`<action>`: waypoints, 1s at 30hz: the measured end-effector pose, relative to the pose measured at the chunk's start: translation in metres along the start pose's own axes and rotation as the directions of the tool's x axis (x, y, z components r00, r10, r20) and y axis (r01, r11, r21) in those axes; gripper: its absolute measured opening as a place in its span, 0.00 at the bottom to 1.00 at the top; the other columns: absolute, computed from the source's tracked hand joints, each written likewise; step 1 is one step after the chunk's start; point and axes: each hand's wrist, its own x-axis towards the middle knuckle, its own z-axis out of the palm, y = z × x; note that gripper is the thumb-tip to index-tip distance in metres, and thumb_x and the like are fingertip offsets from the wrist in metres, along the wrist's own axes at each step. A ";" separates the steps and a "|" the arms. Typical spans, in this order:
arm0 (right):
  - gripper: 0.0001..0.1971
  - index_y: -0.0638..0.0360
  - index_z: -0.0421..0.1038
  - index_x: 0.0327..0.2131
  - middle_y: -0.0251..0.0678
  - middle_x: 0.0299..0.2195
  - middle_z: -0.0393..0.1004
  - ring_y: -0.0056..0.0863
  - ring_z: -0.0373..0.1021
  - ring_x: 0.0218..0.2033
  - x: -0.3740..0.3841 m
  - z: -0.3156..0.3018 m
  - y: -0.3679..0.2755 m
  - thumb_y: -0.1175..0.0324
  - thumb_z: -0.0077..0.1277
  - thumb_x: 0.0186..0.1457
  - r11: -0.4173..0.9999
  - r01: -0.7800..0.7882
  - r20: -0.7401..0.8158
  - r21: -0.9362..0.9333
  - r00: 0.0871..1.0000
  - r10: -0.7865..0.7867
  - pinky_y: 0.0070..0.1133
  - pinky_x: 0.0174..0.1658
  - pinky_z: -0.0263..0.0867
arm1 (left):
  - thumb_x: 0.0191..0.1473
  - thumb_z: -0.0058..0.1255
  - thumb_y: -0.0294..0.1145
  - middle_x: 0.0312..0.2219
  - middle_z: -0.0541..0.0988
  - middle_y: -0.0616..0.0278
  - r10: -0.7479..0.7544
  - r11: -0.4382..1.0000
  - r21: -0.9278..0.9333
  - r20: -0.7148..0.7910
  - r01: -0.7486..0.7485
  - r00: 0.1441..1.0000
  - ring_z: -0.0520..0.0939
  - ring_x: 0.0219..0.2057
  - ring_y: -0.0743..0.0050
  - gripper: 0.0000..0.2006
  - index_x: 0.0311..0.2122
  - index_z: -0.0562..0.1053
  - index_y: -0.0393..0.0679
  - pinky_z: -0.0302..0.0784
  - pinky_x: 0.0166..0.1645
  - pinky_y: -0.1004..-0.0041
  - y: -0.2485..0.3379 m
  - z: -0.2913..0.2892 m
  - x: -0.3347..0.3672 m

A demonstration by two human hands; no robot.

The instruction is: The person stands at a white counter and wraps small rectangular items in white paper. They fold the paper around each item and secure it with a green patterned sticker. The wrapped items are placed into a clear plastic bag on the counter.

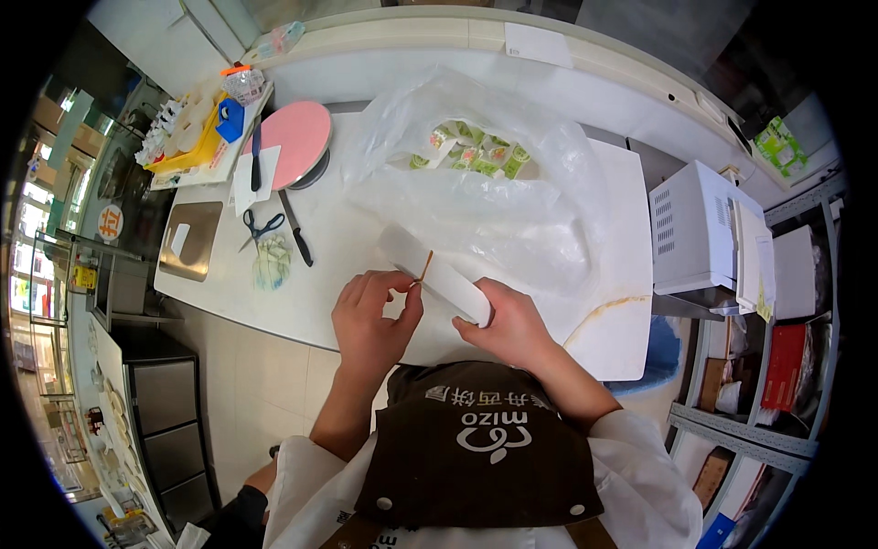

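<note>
Over the near edge of the white table, my right hand (514, 322) grips one end of a long white stack of paper or card (455, 291). A thin brown rubber band (426, 265) lies across the stack near its middle. The thumb and fingers of my left hand (375, 314) are pinched together on the lower end of this band. Beyond my hands sits a large clear plastic bag (494, 215), its mouth open. Inside it are several small green-and-white printed pieces (477, 154).
To the left lie scissors (262, 225), a black-handled knife (297, 233), a crumpled clear wrapper (272, 261) and a metal tray (203, 247). A pink turntable (297, 137) and a yellow basket (197, 151) stand farther back. On the right is a white boxy appliance (692, 229) beside metal shelving (759, 435).
</note>
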 end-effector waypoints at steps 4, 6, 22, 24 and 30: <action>0.19 0.60 0.74 0.39 0.46 0.33 0.78 0.48 0.77 0.34 -0.002 0.000 0.001 0.58 0.64 0.49 0.998 0.020 -0.089 -0.059 0.996 -0.025 0.35 0.38 0.73 | 0.44 0.65 0.22 0.25 0.80 0.69 0.057 0.995 0.083 -0.009 -0.056 0.998 0.78 0.24 0.68 0.10 0.30 0.75 0.47 0.74 0.30 0.70 0.002 0.006 0.009; 0.20 0.61 0.74 0.40 0.46 0.33 0.78 0.45 0.76 0.30 -0.004 0.005 0.008 0.59 0.65 0.49 0.994 0.054 -0.130 -0.092 0.989 -0.066 0.34 0.36 0.72 | 0.42 0.65 0.21 0.23 0.79 0.70 0.115 0.982 0.151 0.002 -0.114 0.993 0.78 0.23 0.68 0.11 0.29 0.74 0.47 0.74 0.29 0.71 -0.002 0.011 0.009; 0.16 0.58 0.73 0.35 0.44 0.34 0.78 0.48 0.76 0.37 0.011 0.005 0.015 0.57 0.64 0.50 0.993 0.078 0.027 -0.086 0.997 -0.076 0.35 0.39 0.72 | 0.33 0.59 0.15 0.21 0.76 0.71 0.067 0.984 0.173 -0.195 -0.033 0.978 0.76 0.21 0.71 0.14 0.26 0.71 0.47 0.72 0.27 0.75 -0.034 0.000 0.007; 0.17 0.59 0.73 0.35 0.44 0.33 0.78 0.47 0.76 0.36 0.011 0.003 0.011 0.57 0.64 0.50 0.999 0.036 0.062 -0.028 0.997 -0.035 0.34 0.39 0.72 | 0.36 0.59 0.15 0.22 0.78 0.69 0.023 0.988 0.154 -0.213 0.011 0.977 0.77 0.23 0.70 0.13 0.27 0.71 0.46 0.74 0.28 0.75 -0.039 0.000 0.000; 0.15 0.62 0.76 0.36 0.34 0.27 0.76 0.19 0.71 0.27 0.013 -0.006 0.004 0.63 0.66 0.50 0.986 -0.117 0.171 0.122 0.981 0.095 0.21 0.32 0.66 | 0.43 0.58 0.16 0.27 0.82 0.63 -0.101 0.994 0.024 -0.217 0.109 0.971 0.81 0.27 0.70 0.11 0.30 0.72 0.43 0.79 0.33 0.74 -0.043 0.001 -0.006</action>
